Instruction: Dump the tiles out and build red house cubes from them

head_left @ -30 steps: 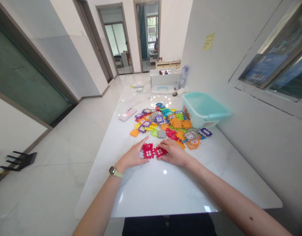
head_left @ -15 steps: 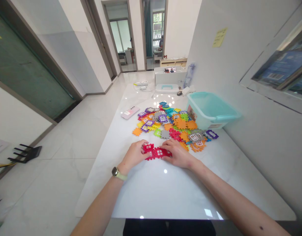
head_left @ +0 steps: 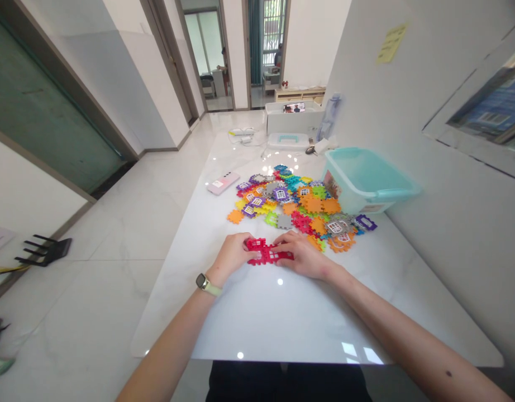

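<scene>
Two joined red window tiles (head_left: 268,252) are being gripped just above the white table (head_left: 282,318), near the tile pile (head_left: 301,206): left hand (head_left: 232,258) fingers are curled around one end, right hand (head_left: 303,258) fingers around the other, apparently so the seam is being steadied.

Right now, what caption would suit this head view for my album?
Both hands, left hand and right hand, hold joined red tiles beside a colourful tile pile.

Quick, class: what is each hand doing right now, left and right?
Left hand: closed on the left end of the red window tiles.
Right hand: closed on their right end.
</scene>
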Demonstrator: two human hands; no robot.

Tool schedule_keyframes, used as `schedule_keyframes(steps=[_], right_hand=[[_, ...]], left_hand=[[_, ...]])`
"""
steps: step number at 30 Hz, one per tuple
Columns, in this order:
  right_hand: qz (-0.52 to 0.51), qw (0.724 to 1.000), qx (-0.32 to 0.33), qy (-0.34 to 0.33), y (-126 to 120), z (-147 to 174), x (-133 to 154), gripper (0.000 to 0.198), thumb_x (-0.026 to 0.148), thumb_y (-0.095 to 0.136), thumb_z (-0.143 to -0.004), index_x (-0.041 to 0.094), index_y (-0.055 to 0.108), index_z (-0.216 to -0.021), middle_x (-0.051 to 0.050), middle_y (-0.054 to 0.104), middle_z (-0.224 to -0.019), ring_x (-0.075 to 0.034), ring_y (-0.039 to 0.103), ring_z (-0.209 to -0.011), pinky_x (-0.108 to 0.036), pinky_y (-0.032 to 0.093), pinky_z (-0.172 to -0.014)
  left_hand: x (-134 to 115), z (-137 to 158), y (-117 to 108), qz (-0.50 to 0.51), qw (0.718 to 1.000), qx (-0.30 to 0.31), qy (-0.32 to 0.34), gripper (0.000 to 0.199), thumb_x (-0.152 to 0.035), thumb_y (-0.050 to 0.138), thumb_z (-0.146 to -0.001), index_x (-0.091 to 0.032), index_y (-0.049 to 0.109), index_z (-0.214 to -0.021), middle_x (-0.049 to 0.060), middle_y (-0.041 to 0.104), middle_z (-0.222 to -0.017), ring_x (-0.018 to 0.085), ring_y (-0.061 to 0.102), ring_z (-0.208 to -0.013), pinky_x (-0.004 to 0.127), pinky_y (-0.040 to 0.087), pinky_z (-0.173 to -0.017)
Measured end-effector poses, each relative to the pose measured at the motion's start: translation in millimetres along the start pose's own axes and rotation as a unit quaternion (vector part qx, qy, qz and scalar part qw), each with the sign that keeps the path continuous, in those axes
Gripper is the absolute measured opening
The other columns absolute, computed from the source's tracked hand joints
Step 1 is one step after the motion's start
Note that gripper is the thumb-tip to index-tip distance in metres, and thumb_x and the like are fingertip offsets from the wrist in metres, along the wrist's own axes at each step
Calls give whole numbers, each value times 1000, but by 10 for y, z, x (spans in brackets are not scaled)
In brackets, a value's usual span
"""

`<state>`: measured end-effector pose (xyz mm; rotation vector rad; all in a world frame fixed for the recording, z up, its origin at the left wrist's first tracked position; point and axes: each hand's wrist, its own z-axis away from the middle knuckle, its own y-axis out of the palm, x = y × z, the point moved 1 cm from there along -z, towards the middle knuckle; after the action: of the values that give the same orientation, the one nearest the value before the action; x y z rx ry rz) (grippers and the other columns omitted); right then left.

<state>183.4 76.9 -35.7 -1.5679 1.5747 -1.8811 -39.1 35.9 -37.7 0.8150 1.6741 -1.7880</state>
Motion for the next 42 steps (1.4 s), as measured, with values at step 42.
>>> schedule_keyframes(steps=[42], right_hand=[[-109,994,3,13,-49,120,217,22,39,72,-79,19,68,-85,-3,63,-84,-13,57,-66,-24,45,-63]], left_hand=[[111,-4,79,-49,993,-103,17,78,-29,84,-63,-19,49,-131,12,61,-118,29,56,-112,44,43,-98]])
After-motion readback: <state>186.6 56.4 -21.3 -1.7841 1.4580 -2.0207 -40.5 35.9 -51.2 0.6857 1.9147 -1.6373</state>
